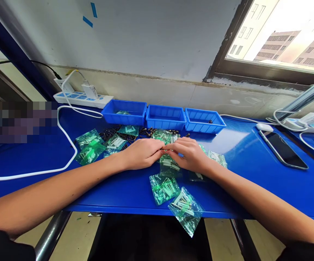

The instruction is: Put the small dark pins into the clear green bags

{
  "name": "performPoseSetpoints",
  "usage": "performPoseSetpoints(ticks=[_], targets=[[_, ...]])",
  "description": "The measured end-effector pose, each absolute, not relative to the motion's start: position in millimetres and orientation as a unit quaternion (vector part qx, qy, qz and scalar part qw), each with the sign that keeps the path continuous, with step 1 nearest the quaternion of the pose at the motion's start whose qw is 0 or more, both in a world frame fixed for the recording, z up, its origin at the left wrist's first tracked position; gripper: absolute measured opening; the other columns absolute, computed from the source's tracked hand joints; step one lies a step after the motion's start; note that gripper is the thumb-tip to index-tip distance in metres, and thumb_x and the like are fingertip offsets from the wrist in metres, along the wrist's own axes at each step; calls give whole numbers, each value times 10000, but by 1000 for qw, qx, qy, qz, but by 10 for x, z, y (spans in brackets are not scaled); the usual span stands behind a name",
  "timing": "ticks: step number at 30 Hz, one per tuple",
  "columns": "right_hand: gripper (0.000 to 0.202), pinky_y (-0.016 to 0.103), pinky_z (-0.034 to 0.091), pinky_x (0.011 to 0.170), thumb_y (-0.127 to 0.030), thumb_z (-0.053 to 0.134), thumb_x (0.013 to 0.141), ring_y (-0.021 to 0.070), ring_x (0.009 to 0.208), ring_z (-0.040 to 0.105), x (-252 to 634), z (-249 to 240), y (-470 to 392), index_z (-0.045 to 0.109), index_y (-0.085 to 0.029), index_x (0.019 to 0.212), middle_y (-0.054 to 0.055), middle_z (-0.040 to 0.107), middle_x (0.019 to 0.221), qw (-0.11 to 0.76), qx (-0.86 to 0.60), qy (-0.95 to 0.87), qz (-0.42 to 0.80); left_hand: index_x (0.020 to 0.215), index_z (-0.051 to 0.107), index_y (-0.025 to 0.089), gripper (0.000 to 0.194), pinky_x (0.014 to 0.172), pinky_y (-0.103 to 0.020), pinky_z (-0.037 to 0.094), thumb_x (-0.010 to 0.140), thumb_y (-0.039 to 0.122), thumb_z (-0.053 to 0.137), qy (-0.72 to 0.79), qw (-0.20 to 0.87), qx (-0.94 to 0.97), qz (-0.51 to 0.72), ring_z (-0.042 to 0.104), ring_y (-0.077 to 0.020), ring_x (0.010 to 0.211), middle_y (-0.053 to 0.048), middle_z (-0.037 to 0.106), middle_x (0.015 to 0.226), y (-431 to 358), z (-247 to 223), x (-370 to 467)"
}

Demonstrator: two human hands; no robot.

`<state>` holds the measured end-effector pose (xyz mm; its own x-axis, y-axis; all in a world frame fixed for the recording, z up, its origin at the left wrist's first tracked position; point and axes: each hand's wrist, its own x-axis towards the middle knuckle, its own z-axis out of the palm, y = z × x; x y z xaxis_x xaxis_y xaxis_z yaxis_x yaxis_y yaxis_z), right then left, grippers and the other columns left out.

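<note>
My left hand [145, 153] and my right hand [187, 153] meet at the fingertips above the middle of the blue table. Both hands are closed in a pinch. What they hold, if anything, is too small to make out. Just below the fingers lies a green-tinted clear packet [170, 166] with pale pieces inside. Two similar packets lie nearer the front, one flat [164, 188] and one [186, 210] sticking out over the table edge. More packets [90, 152] are spread to the left. Loose dark screws [109, 132] are scattered behind my left hand.
Three blue bins stand along the back: left [124, 117], middle [165, 121] and right [205, 127]. A white power strip [102, 101] sits behind them at the left, its white cable [68, 139] crossing the table. At the right lies a phone [283, 149].
</note>
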<state>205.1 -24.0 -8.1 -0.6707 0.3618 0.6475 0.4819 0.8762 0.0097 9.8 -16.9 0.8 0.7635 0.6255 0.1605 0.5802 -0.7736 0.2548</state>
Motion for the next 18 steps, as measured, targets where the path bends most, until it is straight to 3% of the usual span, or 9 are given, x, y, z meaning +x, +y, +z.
performPoseSetpoints(ticks=[11,18], targets=[[142,232,377,535,-245,487,886,100,514,519,2053,-95,-237,553,-182,778,-22,589,570,349,-261,-897,-74,744,481,176,274,597,-261,361,928,272,302,313,91,938,119,516,-150,647,-19,565,709,-164,15,98],[128,234,372,536,-255,485,892,99,514,521,2051,-101,-236,577,-184,839,-21,603,578,350,-268,-895,-72,724,465,179,284,579,-264,351,935,274,301,320,89,936,118,501,-146,615,-13,544,683,-176,24,101]])
